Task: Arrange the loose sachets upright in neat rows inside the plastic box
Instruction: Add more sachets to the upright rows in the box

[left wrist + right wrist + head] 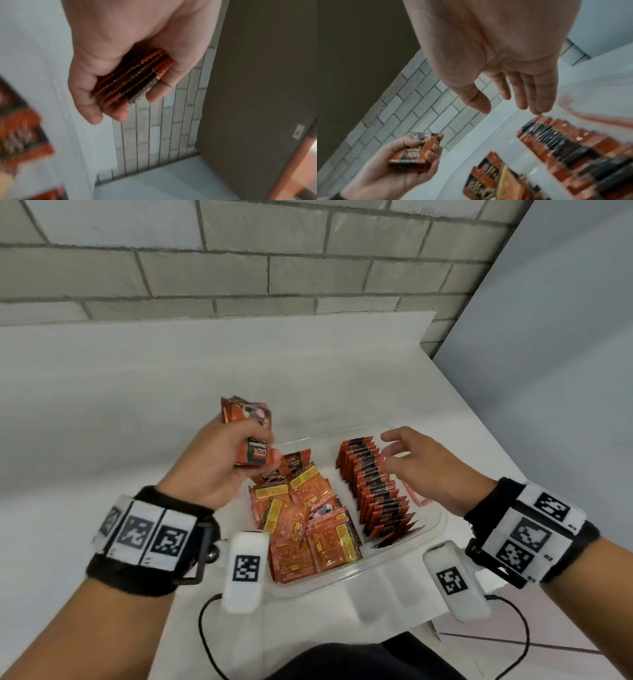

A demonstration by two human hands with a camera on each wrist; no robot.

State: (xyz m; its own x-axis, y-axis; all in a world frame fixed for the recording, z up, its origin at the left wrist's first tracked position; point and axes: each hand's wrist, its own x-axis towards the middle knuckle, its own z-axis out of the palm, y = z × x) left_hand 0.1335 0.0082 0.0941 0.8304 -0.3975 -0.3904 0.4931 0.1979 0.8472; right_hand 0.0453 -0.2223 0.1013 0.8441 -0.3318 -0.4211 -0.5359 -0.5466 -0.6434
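Left hand [219, 460] grips sachet stack [251, 436] — light, slick, floppy; pinch flat faces. Right hand [421, 470] relaxed, empty, above upright row [375, 491].

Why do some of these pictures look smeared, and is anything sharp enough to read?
Head view: mostly sharp, the upright row of sachets shows lettering; the left hand is slightly smeared. Left wrist view: the stack of sachets is clear, the loose pile at the frame's left edge blurs. Right wrist view: the open right hand is clear, the row below streaks.
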